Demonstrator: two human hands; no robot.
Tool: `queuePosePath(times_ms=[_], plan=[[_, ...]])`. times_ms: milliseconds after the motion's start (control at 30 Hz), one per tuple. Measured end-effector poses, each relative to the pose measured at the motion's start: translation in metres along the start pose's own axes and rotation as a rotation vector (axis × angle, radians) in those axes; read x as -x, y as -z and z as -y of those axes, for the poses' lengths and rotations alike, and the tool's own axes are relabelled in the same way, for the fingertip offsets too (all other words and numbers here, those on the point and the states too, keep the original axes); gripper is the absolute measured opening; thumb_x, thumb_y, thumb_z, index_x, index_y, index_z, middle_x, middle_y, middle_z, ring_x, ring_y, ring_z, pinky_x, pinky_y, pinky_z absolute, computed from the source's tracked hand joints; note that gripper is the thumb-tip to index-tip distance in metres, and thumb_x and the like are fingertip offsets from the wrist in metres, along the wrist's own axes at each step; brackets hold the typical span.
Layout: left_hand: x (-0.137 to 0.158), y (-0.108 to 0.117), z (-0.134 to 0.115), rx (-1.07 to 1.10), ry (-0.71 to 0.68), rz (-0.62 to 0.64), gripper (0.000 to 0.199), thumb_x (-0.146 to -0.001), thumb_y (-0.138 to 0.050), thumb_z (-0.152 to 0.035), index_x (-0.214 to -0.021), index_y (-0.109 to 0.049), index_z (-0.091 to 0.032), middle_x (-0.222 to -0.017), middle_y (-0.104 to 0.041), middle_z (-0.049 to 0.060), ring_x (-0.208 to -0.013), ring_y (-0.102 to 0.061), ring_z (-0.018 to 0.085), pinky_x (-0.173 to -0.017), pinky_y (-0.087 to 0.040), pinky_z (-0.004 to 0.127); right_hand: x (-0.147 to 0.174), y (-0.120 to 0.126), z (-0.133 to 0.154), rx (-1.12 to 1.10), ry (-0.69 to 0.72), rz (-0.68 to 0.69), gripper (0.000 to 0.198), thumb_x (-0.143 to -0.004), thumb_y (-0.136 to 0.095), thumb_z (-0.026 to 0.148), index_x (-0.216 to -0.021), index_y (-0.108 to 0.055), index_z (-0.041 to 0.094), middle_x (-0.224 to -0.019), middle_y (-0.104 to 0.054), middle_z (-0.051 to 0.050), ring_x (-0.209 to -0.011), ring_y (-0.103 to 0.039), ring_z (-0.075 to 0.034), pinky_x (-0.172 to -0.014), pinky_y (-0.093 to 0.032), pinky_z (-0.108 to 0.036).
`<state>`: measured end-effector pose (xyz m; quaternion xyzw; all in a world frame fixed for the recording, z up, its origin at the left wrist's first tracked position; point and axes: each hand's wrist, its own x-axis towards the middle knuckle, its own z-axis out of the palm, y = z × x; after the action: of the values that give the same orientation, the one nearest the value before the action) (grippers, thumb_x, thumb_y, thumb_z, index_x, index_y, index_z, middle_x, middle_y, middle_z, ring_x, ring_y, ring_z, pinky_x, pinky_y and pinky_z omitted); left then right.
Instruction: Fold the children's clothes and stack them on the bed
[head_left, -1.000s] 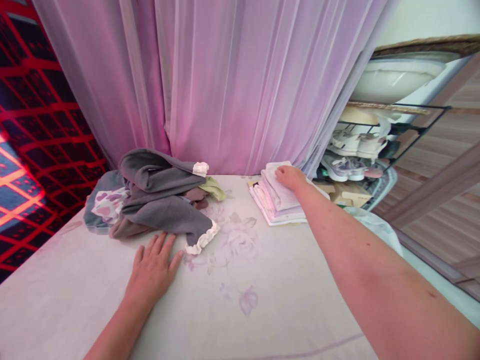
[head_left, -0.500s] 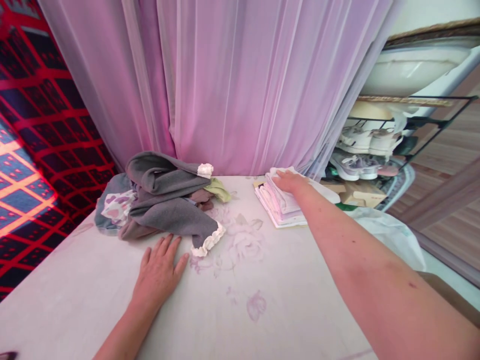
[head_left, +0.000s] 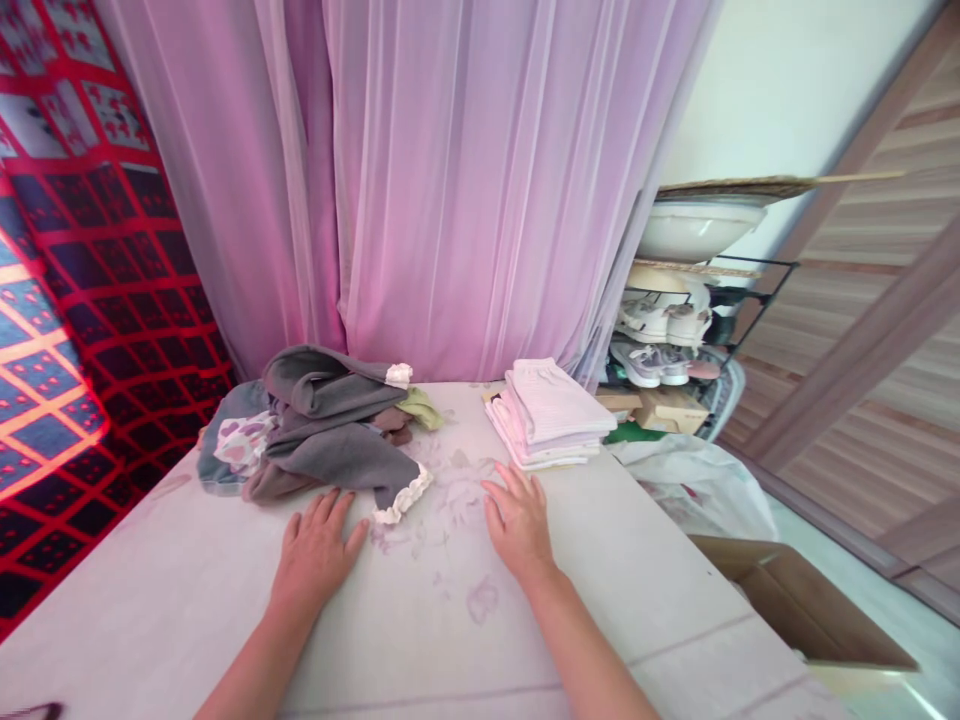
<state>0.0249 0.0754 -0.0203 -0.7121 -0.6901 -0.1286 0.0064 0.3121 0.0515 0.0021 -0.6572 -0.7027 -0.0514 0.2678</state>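
Observation:
My left hand (head_left: 319,545) lies flat on the floral tabletop (head_left: 420,620), fingers spread, its fingertips at the lower edge of a heap of clothes. On top of that heap is a dark grey garment (head_left: 330,455) with cream ruffled cuffs. A white cloth with purple and pink spots (head_left: 244,443), a denim-blue piece (head_left: 217,478) and a yellow-green piece (head_left: 421,408) show around it. My right hand (head_left: 519,520) is open and holds nothing, its fingers slightly bent just in front of a stack of folded white and pale pink clothes (head_left: 551,415).
A pink curtain (head_left: 435,200) hangs behind the table. At the left is a red-and-black patterned cloth (head_left: 112,300). On the right stand a rack with shoes (head_left: 652,360) and a white basin (head_left: 697,230), a white plastic bag (head_left: 697,480) and an open cardboard box (head_left: 810,600).
My right hand has come off the folded stack and moved back toward me, down and left. My left hand stays by the heap. The view has shifted, showing more of the right side.

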Motion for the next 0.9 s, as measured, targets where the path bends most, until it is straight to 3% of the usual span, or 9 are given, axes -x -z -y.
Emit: queuePosePath(times_ms=[133,300,367,467,667,900], plan=[[-0.004,0.002,0.002,0.024,-0.007,0.022,0.057,-0.090,-0.033,-0.047,-0.136,-0.050,-0.017,-0.147,-0.043,0.015,-0.138,-0.034,0.029,-0.110,-0.022,0.054,0.052,0.001,0.006,-0.083,-0.014,0.139,0.035,-0.084,-0.046,0.018,-0.106,-0.071,0.027,-0.136,-0.056,-0.008,-0.128,-0.047,-0.026,-0.109,-0.031,-0.048],[-0.011,0.014,0.009,0.026,-0.012,0.260,0.064,-0.089,-0.032,-0.048,-0.143,-0.042,-0.016,-0.153,-0.033,0.016,-0.141,-0.028,0.032,-0.110,-0.023,0.056,0.102,0.027,0.003,-0.175,-0.051,0.194,0.033,-0.083,-0.048,0.019,-0.101,-0.074,0.028,-0.123,-0.066,-0.006,-0.116,-0.058,-0.021,-0.104,-0.041,-0.036],[-0.003,0.019,0.008,0.007,-0.026,0.297,0.065,-0.088,-0.034,-0.048,-0.144,-0.041,-0.016,-0.154,-0.030,0.016,-0.142,-0.027,0.033,-0.110,-0.023,0.055,0.117,0.036,0.001,-0.185,-0.076,0.189,0.034,-0.085,-0.045,0.020,-0.103,-0.073,0.029,-0.118,-0.068,-0.005,-0.113,-0.061,-0.020,-0.101,-0.043,-0.034],[0.028,0.024,0.000,0.007,-0.047,0.257,0.062,-0.088,-0.035,-0.047,-0.142,-0.044,-0.018,-0.153,-0.033,0.016,-0.141,-0.029,0.033,-0.110,-0.024,0.055,0.135,0.044,0.002,-0.177,-0.078,0.175,0.033,-0.085,-0.046,0.021,-0.101,-0.073,0.028,-0.115,-0.069,-0.004,-0.111,-0.062,-0.020,-0.100,-0.044,-0.034],[0.122,0.036,-0.026,0.019,-0.118,0.186,0.057,-0.090,-0.033,-0.044,-0.139,-0.048,-0.018,-0.150,-0.038,0.015,-0.140,-0.032,0.032,-0.110,-0.026,0.054,0.163,0.044,0.009,-0.144,-0.050,0.083,0.032,-0.082,-0.049,0.015,-0.098,-0.074,0.027,-0.118,-0.068,-0.004,-0.115,-0.059,-0.020,-0.104,-0.040,-0.033],[0.202,0.054,-0.038,-0.073,-0.086,0.213,0.058,-0.093,-0.032,-0.046,-0.145,-0.040,-0.021,-0.155,-0.031,0.008,-0.143,-0.025,0.028,-0.115,-0.018,0.051,0.173,0.045,0.013,-0.100,-0.067,0.069,0.032,-0.084,-0.049,0.015,-0.103,-0.073,0.023,-0.120,-0.067,-0.005,-0.117,-0.056,-0.019,-0.106,-0.036,-0.033]])
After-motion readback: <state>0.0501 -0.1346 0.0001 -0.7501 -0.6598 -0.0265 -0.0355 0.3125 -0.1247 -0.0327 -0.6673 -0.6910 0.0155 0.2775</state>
